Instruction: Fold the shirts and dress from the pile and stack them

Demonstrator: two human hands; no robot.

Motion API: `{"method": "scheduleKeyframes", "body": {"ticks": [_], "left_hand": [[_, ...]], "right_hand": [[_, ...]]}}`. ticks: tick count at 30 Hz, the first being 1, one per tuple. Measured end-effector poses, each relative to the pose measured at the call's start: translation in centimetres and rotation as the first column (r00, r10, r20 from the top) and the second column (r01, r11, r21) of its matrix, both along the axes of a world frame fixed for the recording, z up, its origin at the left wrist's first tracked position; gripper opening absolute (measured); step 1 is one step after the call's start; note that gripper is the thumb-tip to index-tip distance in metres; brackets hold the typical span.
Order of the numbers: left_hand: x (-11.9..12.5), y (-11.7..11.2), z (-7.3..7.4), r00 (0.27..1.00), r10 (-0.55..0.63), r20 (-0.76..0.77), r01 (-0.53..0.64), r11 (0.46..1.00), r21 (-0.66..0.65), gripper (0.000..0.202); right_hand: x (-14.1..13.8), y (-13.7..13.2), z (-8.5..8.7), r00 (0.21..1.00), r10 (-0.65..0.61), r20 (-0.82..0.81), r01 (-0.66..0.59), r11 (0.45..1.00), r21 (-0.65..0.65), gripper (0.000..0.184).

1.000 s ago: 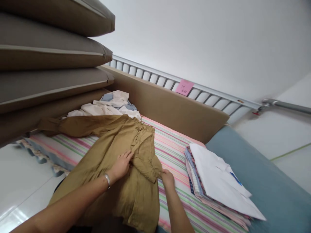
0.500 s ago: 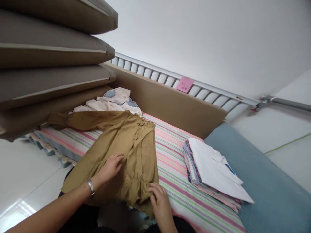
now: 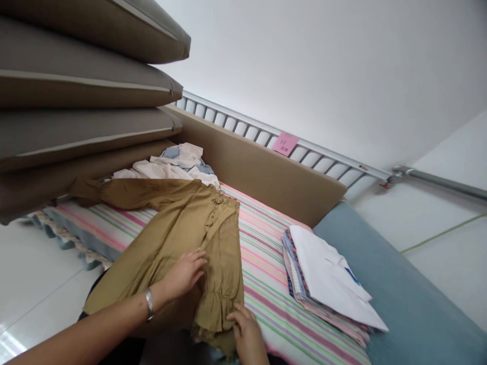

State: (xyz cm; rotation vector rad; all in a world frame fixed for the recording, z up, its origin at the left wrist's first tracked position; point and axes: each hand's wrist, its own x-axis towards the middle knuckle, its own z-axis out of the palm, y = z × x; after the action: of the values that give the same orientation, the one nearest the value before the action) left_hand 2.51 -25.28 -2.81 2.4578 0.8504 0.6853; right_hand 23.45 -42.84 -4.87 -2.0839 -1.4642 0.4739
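Note:
A mustard-brown blouse (image 3: 178, 223) lies spread on a striped sheet (image 3: 266, 243), one sleeve stretched out to the left and the other folded down over its body. My left hand (image 3: 185, 272), a metal bangle on its wrist, rests flat on the blouse's middle with fingers spread. My right hand (image 3: 246, 332) is at the ruffled cuff of the folded sleeve near the front edge, fingers curled on the cloth.
A stack of folded clothes (image 3: 327, 281), white on top, sits to the right on the sheet. A heap of loose pale garments (image 3: 171, 165) lies at the back. Grey cushions (image 3: 83, 91) are stacked at left. A tan headboard (image 3: 266, 175) and blue mattress (image 3: 411, 304) border the sheet.
The right sleeve has been pulled straight down along the blouse's body. My right hand moved toward the front edge with the cuff; my left hand slid a little on the blouse.

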Motion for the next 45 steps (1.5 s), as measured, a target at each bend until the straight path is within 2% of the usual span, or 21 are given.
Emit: {"method": "scheduleKeyframes", "body": {"ticks": [3,6,8,11,15,18,22,25,27,30,32,34,36,38,39,40,41,45], "left_hand": [[1.3,0.5,0.1,0.998,-0.067,-0.017,0.067,0.997,0.028,0.032],[2.4,1.9,0.2,0.997,-0.073,0.013,0.072,0.997,0.041,0.034],[3.1,3.3,0.3,0.998,-0.036,0.045,0.035,0.999,0.014,0.034],[4.2,6.0,0.4,0.994,0.099,0.045,-0.094,0.99,-0.102,0.031],[5.1,9.6,-0.2,0.958,0.271,-0.095,-0.287,0.908,-0.304,0.029],[5.5,11.2,-0.8,0.941,0.28,-0.189,-0.331,0.873,-0.357,0.03],[6.2,11.8,-0.9,0.964,0.199,-0.176,-0.255,0.882,-0.397,0.032],[6.8,11.9,-1.1,0.974,0.148,-0.17,-0.208,0.88,-0.427,0.034],[7.1,12.1,-1.5,0.974,0.129,-0.185,-0.202,0.866,-0.458,0.036],[7.3,12.3,-2.5,0.984,0.135,-0.112,-0.175,0.814,-0.554,0.039],[7.4,12.3,-3.3,0.985,0.173,-0.017,-0.143,0.752,-0.643,0.036],[7.4,12.3,-3.9,0.972,0.218,0.086,-0.082,0.66,-0.747,0.03],[7.4,12.3,-4.3,0.948,0.263,0.178,0.009,0.538,-0.843,0.023],[7.3,12.3,-4.5,0.922,0.3,0.246,0.105,0.418,-0.903,0.021],[7.2,12.2,-4.7,0.911,0.314,0.269,0.139,0.381,-0.914,0.022],[7.1,12.1,-4.8,0.902,0.323,0.285,0.156,0.371,-0.916,0.022],[7.0,12.0,-4.9,0.899,0.325,0.294,0.159,0.384,-0.91,0.021],[6.8,11.5,-5.4,0.922,0.305,0.237,0.055,0.503,-0.862,0.013]], "right_hand": [[1.6,0.4,0.3,0.996,-0.058,-0.069,0.059,0.998,0.007,0.04],[3.3,2.2,2.8,0.979,-0.147,-0.138,0.16,0.983,0.086,0.031],[4.3,4.5,4.7,0.971,-0.179,-0.158,0.2,0.971,0.13,0.029],[5.9,9.9,7.0,0.966,-0.205,-0.159,0.23,0.96,0.16,0.03],[8.8,19.6,8.5,0.967,-0.238,-0.095,0.252,0.95,0.184,0.026],[10.9,27.6,8.5,0.967,-0.254,-0.034,0.256,0.952,0.169,0.025],[12.3,37.4,7.0,0.962,-0.272,0.023,0.266,0.953,0.143,0.024],[12.8,42.9,5.1,0.95,-0.312,-0.01,0.311,0.942,0.124,0.023],[13.3,45.4,3.9,0.931,-0.358,-0.071,0.364,0.925,0.11,0.021],[14.8,47.0,2.9,0.877,-0.433,-0.209,0.458,0.885,0.087,0.023],[16.0,46.8,2.8,0.821,-0.471,-0.323,0.515,0.855,0.063,0.028],[17.1,46.1,3.1,0.752,-0.492,-0.438,0.561,0.827,0.034,0.035],[17.9,45.4,3.5,0.682,-0.5,-0.534,0.597,0.802,0.012,0.038],[18.3,44.8,3.6,0.622,-0.501,-0.602,0.625,0.78,-0.002,0.035],[18.4,44.8,3.6,0.597,-0.501,-0.626,0.638,0.77,-0.007,0.032],[18.4,44.8,3.4,0.576,-0.5,-0.646,0.649,0.761,-0.011,0.027],[18.3,45.0,3.2,0.56,-0.499,-0.661,0.658,0.753,-0.012,0.024],[17.6,46.2,1.9,0.538,-0.491,-0.685,0.676,0.737,0.003,0.022]]}}
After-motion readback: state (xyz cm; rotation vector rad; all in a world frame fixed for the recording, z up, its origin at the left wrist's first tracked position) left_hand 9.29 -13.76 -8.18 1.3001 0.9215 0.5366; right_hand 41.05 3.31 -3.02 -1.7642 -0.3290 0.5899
